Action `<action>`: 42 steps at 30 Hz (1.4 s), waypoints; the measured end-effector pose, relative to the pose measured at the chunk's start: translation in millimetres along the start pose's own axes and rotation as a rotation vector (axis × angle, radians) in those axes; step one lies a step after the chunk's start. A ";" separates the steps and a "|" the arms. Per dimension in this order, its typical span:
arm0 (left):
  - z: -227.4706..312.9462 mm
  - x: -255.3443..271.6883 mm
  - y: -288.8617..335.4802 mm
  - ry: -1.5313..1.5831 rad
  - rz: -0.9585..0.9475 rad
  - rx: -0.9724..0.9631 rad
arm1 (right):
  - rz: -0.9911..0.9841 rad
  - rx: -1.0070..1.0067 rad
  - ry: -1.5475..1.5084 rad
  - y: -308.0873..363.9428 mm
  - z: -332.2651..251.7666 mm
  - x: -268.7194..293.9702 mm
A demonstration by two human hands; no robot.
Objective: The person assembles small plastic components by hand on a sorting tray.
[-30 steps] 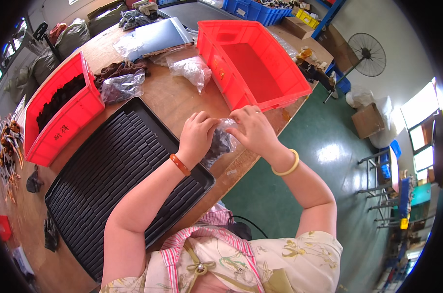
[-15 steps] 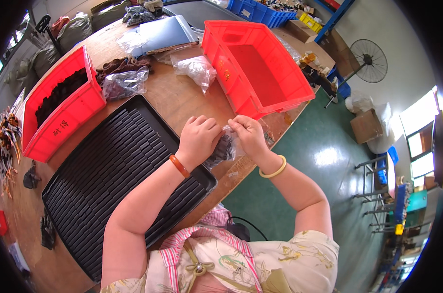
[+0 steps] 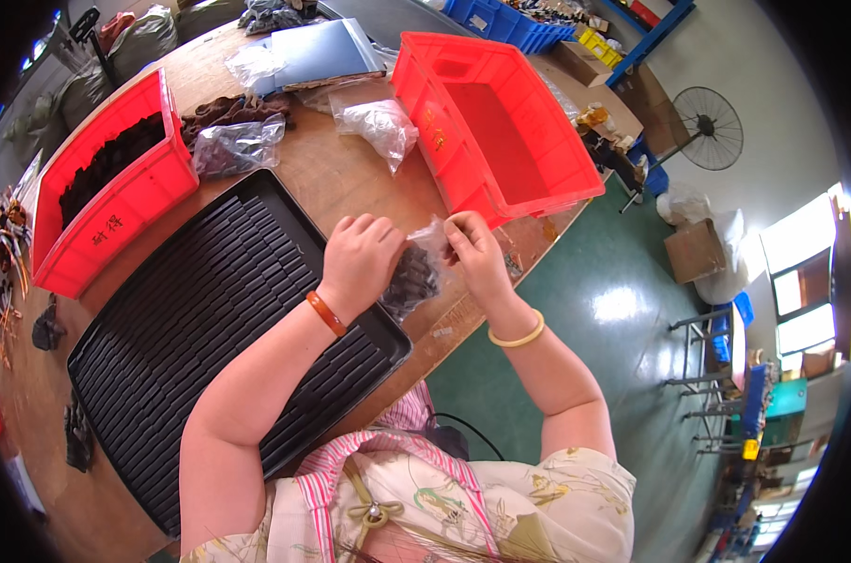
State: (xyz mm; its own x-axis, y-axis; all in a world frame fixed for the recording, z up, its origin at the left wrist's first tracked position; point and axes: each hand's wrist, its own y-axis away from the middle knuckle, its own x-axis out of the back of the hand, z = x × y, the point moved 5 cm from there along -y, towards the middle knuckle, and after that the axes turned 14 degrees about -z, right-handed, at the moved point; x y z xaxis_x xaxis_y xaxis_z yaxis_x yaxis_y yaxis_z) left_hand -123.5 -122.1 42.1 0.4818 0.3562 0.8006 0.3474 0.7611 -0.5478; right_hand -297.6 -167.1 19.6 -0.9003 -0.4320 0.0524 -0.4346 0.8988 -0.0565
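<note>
A clear plastic bag [image 3: 413, 278] with dark small pieces in its lower part hangs between my hands, over the tray's right corner and the table edge. My left hand [image 3: 362, 263] is closed on the bag's upper left side, its fingertips partly hidden behind the knuckles. Thumb and forefinger of my right hand [image 3: 479, 258] pinch the bag's upper right edge. Beneath my left forearm lies a black ribbed tray [image 3: 224, 300], lined with rows of narrow slots. Whether the bag's mouth is sealed I cannot tell.
A red bin [image 3: 116, 230] with dark pieces stands at the left, a larger red bin [image 3: 486, 192] at the right. Between them lie a bag of dark pieces [image 3: 240, 146], a white-filled bag [image 3: 379, 128] and a blue flat box [image 3: 324, 56]. The wooden table [image 3: 440, 342] ends at green floor.
My hands have drawn slightly apart, the left one shifting left. More of the bag and its dark contents now shows between them. The whole view has shifted a little.
</note>
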 end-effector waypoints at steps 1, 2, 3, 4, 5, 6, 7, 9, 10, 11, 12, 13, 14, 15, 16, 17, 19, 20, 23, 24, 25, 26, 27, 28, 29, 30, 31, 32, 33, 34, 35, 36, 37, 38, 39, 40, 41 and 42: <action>-7.1 0.0 4.7 0.032 0.007 0.040 | -0.005 0.001 -0.001 4.5 -6.3 0.2; -9.7 -0.7 6.8 0.028 0.007 0.046 | -0.040 0.071 0.366 12.8 -20.9 -2.7; -13.3 -1.4 8.6 0.042 0.000 0.070 | -0.073 0.144 0.732 19.3 -31.1 -9.9; -13.9 -2.7 9.7 0.059 -0.006 0.092 | -0.077 0.145 0.732 24.2 -33.0 -11.6; -14.0 -4.0 10.6 0.057 -0.006 0.095 | -0.093 0.257 0.971 30.0 -39.6 -18.8; -15.1 -6.3 11.1 0.091 -0.023 0.110 | -0.109 0.372 1.208 34.3 -43.8 -26.1; -13.5 -7.3 9.2 0.130 -0.043 0.119 | -0.107 0.368 1.211 34.9 -42.6 -24.2; -6.3 -2.8 10.0 0.132 0.021 0.135 | -0.100 0.305 1.095 32.4 -37.1 -16.6; -3.5 2.1 11.0 0.126 0.088 0.155 | -0.099 0.306 1.096 31.4 -36.8 -15.4; -0.3 1.9 12.2 0.126 0.089 0.154 | -0.095 0.196 0.901 28.5 -32.3 -9.3; 4.5 -0.2 13.1 0.148 0.054 0.113 | -0.092 0.088 0.705 26.2 -26.4 -4.6; 10.4 -1.7 13.1 0.172 0.018 0.073 | -0.093 0.088 0.706 25.8 -25.0 -3.9; 14.6 -2.1 12.4 0.172 0.019 0.075 | -0.117 0.048 0.609 24.9 -20.4 -2.8; 19.5 -5.3 10.5 0.169 -0.032 0.073 | -0.141 0.007 0.512 24.4 -16.7 -2.2; 23.3 -5.9 8.5 0.164 -0.082 0.073 | -0.144 0.010 0.512 24.2 -17.9 -3.8; 23.6 -4.3 5.9 0.143 -0.080 0.094 | -0.157 0.017 0.467 24.5 -19.3 -5.9; 21.4 -11.4 4.0 0.187 -0.124 0.121 | -0.169 0.025 0.422 25.7 -18.4 -6.9; 19.1 -17.1 3.1 0.233 -0.169 0.145 | -0.167 0.034 0.417 26.5 -15.3 -5.4; 13.6 -24.3 0.5 0.359 -0.239 0.108 | -0.159 0.040 0.517 29.5 -17.7 -4.0; 13.3 -24.9 0.9 0.358 -0.239 0.109 | -0.149 0.036 0.623 30.1 -21.3 -4.8; 14.3 -23.5 1.5 0.353 -0.197 0.093 | -0.151 0.036 0.622 30.1 -31.0 -8.3; 14.8 -22.5 3.1 0.348 -0.158 0.080 | -0.164 -0.019 0.831 28.4 -44.3 -14.6; 13.9 -24.0 5.4 0.346 -0.159 0.085 | -0.176 -0.074 1.040 25.4 -49.8 -18.7; 15.7 -23.0 5.1 0.313 -0.123 0.067 | -0.172 -0.076 1.044 22.1 -48.2 -16.5; 17.2 -21.5 5.6 0.279 -0.087 0.051 | -0.241 0.003 1.020 17.9 -43.8 -17.9; 18.0 -21.4 7.0 0.282 -0.084 0.048 | -0.311 0.082 0.993 16.7 -40.5 -20.2; 17.0 -20.1 8.9 0.315 -0.071 0.054 | -0.314 0.084 0.996 15.2 -36.6 -19.3; 15.9 -18.7 10.9 0.348 -0.057 0.060 | -0.354 0.010 0.807 13.4 -29.3 -17.9; 14.9 -17.4 12.9 0.348 -0.053 0.062 | -0.392 -0.064 0.618 12.5 -22.8 -17.8; 13.6 -14.4 15.1 0.386 -0.046 0.075 | -0.395 -0.061 0.615 14.4 -20.8 -19.7; 12.9 -12.2 17.1 0.425 -0.039 0.087 | -0.325 -0.015 0.635 17.9 -21.9 -19.7; 13.8 -11.2 18.9 0.422 -0.039 0.090 | -0.253 0.031 0.654 19.7 -22.9 -18.4; 13.9 -9.9 21.2 0.416 -0.041 0.103 | -0.255 0.032 0.656 18.8 -20.0 -18.3; 13.7 -8.8 22.9 0.410 -0.042 0.115 | -0.207 0.013 0.526 17.8 -14.8 -13.5; 13.2 -7.7 24.0 0.411 -0.040 0.116 | -0.158 -0.006 0.395 17.3 -11.6 -9.1; 13.0 -6.9 25.2 0.398 -0.026 0.111 | -0.162 -0.007 0.398 16.3 -11.7 -7.6; 12.8 -6.2 26.1 0.385 -0.012 0.106 | -0.111 -0.028 0.317 15.6 -11.0 -2.7; 12.4 -6.3 26.6 0.386 -0.009 0.109 | -0.058 -0.049 0.237 15.5 -9.7 1.9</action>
State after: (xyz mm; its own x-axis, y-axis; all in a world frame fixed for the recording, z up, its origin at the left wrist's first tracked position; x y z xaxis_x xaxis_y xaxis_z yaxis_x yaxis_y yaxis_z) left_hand -127.2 -97.4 25.5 0.7531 0.1349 0.6440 0.2757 0.8239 -0.4951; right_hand -305.8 -153.2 28.5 -0.8406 -0.4592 0.2871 -0.4790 0.8778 0.0016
